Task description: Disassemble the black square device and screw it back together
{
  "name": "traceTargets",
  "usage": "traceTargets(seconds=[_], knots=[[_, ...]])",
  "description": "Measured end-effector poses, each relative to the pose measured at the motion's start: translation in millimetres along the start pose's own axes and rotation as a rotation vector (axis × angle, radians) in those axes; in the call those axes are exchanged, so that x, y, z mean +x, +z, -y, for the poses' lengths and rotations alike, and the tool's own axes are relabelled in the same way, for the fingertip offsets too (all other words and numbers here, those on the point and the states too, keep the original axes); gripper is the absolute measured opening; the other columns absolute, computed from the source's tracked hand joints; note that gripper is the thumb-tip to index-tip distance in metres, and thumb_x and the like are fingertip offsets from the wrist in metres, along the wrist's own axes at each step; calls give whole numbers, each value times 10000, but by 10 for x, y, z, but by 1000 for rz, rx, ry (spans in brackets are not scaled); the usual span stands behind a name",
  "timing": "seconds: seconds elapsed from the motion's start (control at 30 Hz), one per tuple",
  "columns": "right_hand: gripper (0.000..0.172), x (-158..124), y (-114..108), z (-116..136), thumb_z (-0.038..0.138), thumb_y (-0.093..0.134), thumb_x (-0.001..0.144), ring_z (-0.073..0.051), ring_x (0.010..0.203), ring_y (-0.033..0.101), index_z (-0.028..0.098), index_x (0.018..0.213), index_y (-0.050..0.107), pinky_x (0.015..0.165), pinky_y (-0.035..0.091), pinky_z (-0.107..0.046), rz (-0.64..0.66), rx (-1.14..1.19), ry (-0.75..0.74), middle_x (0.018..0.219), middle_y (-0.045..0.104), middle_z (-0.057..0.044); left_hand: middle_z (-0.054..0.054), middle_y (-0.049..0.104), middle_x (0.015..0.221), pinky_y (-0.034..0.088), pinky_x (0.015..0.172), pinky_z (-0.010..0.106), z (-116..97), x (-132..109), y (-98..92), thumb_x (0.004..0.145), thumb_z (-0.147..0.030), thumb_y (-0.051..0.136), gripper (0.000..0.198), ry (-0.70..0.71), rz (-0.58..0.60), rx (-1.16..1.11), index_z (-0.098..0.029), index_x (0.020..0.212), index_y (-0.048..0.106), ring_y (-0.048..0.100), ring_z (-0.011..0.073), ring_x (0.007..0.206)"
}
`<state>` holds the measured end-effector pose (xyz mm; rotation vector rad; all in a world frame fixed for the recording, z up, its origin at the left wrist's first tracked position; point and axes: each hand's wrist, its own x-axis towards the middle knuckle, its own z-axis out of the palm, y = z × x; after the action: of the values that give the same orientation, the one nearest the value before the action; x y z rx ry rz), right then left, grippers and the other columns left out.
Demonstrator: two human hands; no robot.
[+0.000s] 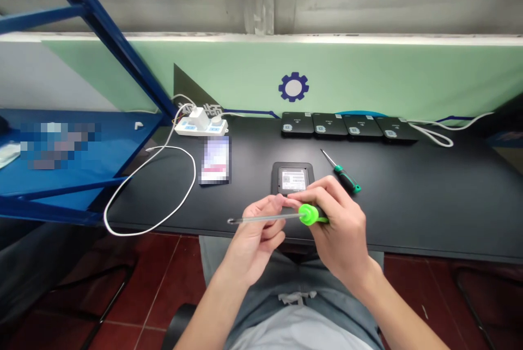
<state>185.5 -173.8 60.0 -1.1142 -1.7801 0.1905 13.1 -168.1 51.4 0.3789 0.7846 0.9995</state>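
My right hand (333,225) is shut around the bright green handle of a screwdriver (308,215), whose thin shaft runs left across the front of my left hand (255,235). The left fingers curl close to the shaft and meet the right fingertips, though I cannot tell whether they grip it. Just beyond both hands, a black rectangular device (293,180) with a white label lies on the black table (429,197), its near edge hidden by my fingers. A second screwdriver (341,175), with a green and black handle, lies to its right.
Several similar black devices (349,126) stand in a row at the back of the table. To the left are a white power strip (201,126), a looped white cable (155,192), and a blurred card (215,160). A blue metal shelf frame (81,176) stands at the left.
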Motion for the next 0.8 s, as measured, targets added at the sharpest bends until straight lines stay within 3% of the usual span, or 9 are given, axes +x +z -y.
traceTargets(seconds=[0.17,0.3,0.43,0.63,0.8], knots=[[146,29,-46,-62,94,681,1096,-136,802,722,195,1069,784,714,566,-247,85,39,-121,954,740,-40,-141,219,659,156,457,165,16,-71,-86,779,-577,1103,584,-41,45,90,-139,839,721,76,41,584],[176,23,-94,-55,105,633,1120,-142,758,688,180,1030,763,675,541,-263,153,46,-192,925,723,-56,-137,198,650,126,507,221,33,-60,-157,805,-592,1084,658,-63,104,107,-181,722,576,78,48,597],[170,3,-174,-46,125,646,1134,-129,745,637,163,1040,783,651,502,-262,169,23,-239,912,714,-58,-132,199,643,106,529,261,51,-35,-215,779,-571,1103,686,-115,195,140,-195,687,537,95,46,588],[224,-40,-234,-46,114,616,1142,-136,772,650,184,1064,815,674,487,-274,233,-35,-228,894,740,-42,-145,202,593,102,491,248,89,-5,-259,746,-494,1132,633,-185,189,92,-183,700,582,80,39,560],[181,-27,-336,-42,193,624,1160,-131,706,635,205,1210,798,652,483,-262,287,-68,-124,822,730,3,-148,244,613,148,459,174,126,-17,-150,747,-418,1135,502,-143,96,49,-146,825,720,74,36,567]])
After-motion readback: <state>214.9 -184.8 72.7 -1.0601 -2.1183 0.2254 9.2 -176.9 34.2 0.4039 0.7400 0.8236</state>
